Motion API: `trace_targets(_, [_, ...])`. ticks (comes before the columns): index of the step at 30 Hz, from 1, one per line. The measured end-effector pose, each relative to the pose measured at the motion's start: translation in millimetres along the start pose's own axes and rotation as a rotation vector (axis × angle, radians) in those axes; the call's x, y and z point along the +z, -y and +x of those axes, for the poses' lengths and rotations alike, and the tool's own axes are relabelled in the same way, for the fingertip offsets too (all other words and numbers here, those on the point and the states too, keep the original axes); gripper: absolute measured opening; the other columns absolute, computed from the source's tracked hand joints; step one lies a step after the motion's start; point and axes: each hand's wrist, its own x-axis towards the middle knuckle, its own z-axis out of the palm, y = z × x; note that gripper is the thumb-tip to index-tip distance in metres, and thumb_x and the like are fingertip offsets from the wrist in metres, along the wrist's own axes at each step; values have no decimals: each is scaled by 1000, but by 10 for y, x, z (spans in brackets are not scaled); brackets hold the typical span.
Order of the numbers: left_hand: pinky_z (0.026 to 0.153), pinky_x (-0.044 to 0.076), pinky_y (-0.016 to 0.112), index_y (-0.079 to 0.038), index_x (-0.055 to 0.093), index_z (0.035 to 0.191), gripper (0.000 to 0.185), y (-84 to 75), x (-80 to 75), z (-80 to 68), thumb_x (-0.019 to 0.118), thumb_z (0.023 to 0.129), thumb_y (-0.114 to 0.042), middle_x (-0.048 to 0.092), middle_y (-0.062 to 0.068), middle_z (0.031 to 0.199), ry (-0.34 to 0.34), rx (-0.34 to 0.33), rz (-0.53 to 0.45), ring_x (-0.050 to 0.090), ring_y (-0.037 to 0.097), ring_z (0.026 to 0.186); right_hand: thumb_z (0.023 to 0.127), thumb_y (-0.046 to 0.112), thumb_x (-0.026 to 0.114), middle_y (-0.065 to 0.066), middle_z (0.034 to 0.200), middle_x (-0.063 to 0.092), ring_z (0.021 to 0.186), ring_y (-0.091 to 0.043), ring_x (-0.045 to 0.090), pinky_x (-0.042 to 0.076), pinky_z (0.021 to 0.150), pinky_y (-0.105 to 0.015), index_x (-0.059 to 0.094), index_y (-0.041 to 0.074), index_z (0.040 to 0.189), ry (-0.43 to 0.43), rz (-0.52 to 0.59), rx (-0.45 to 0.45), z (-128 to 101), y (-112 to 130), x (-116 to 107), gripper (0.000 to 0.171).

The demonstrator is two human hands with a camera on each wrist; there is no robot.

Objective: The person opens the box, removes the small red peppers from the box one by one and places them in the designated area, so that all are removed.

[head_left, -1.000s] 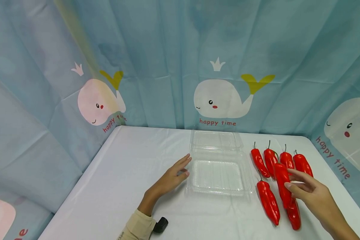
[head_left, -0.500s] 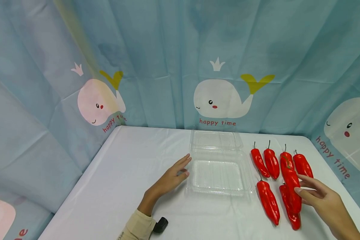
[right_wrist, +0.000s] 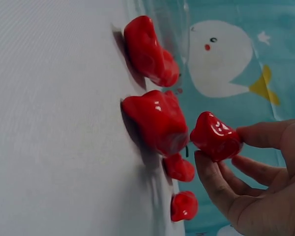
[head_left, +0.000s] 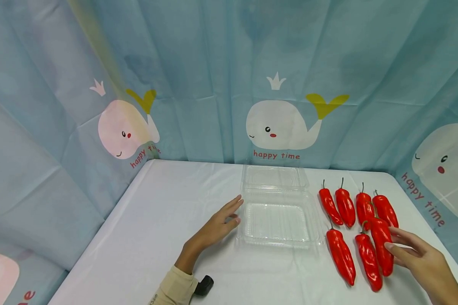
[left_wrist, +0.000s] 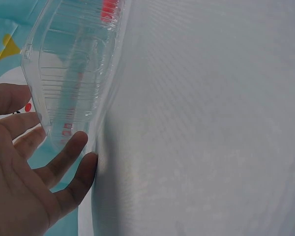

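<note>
My right hand [head_left: 420,254] pinches a red chili pepper [head_left: 382,245] between thumb and fingers, at the right of the table. The right wrist view shows this pepper [right_wrist: 216,137] raised off the white cloth, end-on, with other peppers beyond it. Just left of it in the head view lies another red pepper [head_left: 368,262]. At the middle, my left hand [head_left: 215,226] is beside the clear plastic clamshell box [head_left: 276,243], fingers extended at its left side. In the left wrist view the fingertips touch or nearly touch the box wall [left_wrist: 69,83].
Several more red peppers lie in a back row, such as one pepper [head_left: 345,207], and another pepper [head_left: 341,256] is nearer the box. The box's lid [head_left: 275,177] lies folded back. A blue whale-print curtain [head_left: 198,106] closes off the table's back and sides.
My right hand has carried its pepper rightward and slightly nearer me, uncovering a back-row pepper and the front pepper beneath its path. My left hand has stayed put.
</note>
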Motion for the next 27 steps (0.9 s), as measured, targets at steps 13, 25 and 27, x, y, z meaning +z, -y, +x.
trace_targets(13, [116, 42, 60, -11, 29, 168, 60, 5, -4, -3, 49, 113, -18, 16, -2, 178, 11, 9, -13, 56, 34, 138, 105, 47, 61, -44, 150, 38, 87, -23, 72, 66, 73, -44, 28, -6, 162, -11, -16, 108, 76, -211, -49, 85])
trace_targets(25, [116, 42, 60, -14, 29, 169, 60, -5, -10, -13, 49, 113, -19, 16, -1, 178, 5, 10, -6, 56, 34, 138, 101, 44, 67, -49, 144, 38, 106, -51, 66, 65, 76, -52, 26, -9, 161, 79, -79, 119, 119, -372, -62, 90])
trace_targets(27, [116, 42, 59, -13, 29, 169, 60, -2, -10, -15, 49, 113, -18, 16, -1, 178, 6, 9, -7, 56, 34, 138, 100, 46, 68, -49, 142, 39, 108, -54, 63, 65, 76, -54, 25, -9, 161, 113, -97, 118, 118, -397, -67, 93])
